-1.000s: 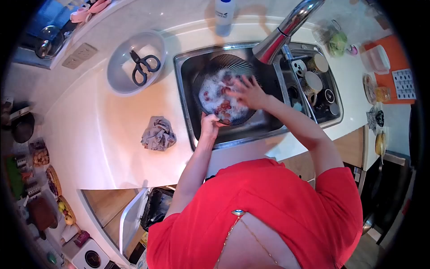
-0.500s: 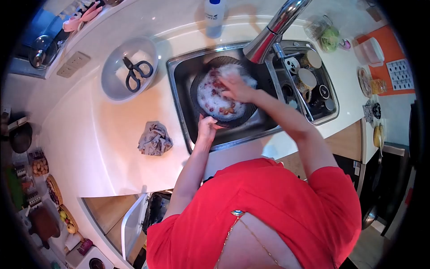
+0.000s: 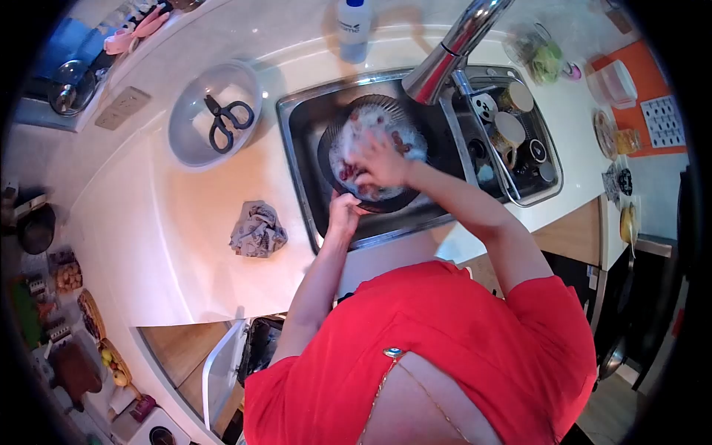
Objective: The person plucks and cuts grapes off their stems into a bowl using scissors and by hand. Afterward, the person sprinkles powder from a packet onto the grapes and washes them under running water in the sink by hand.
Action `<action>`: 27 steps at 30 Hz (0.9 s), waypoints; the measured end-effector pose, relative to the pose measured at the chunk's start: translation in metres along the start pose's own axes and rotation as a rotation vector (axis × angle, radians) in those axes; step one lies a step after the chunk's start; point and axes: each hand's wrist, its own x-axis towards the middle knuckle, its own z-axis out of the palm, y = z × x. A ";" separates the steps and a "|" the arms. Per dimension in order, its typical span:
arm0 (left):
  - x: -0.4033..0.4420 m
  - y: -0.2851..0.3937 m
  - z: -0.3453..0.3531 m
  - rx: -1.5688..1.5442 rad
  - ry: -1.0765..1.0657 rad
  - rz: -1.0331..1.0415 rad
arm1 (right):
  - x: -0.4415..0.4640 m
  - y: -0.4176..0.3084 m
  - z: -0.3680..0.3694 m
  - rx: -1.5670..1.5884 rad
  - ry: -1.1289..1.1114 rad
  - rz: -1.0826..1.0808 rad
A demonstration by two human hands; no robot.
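A dark ribbed bowl (image 3: 386,108) sits in the left basin of the steel sink (image 3: 300,159), filled with foamy water and small red fruits (image 3: 401,143). My left hand (image 3: 344,213) grips the bowl's near rim, its fingers partly hidden beneath it. Over the foam, my right hand (image 3: 380,161) is spread with fingers apart, slightly blurred, touching the fruits and suds. The chrome faucet (image 3: 445,61) reaches over the basin from the back, above and to the right of the bowl.
To the left are a clear tub (image 3: 178,137) with black scissors (image 3: 220,122) in it and a crumpled cloth (image 3: 257,230). Cups (image 3: 509,128) crowd the right basin. A bottle (image 3: 354,33) stands behind the sink, and a plastic box (image 3: 617,84) lies at right.
My right hand has moved toward me and slightly left across the foam, its fingers more spread. My left hand has stayed on the bowl's rim. Earlier the whole view shifted a little.
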 end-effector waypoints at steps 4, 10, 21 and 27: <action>0.000 0.002 -0.008 -0.009 0.079 0.092 | -0.028 0.001 -0.005 0.043 -0.015 -0.239; 0.000 0.001 0.001 0.052 0.007 -0.001 | -0.004 0.026 -0.008 -0.026 0.210 0.047; -0.001 0.003 -0.001 0.083 0.027 -0.014 | -0.036 0.039 -0.017 -0.041 0.063 0.094; -0.004 0.005 0.002 -0.052 0.014 0.039 | -0.015 -0.021 0.004 0.208 0.057 0.016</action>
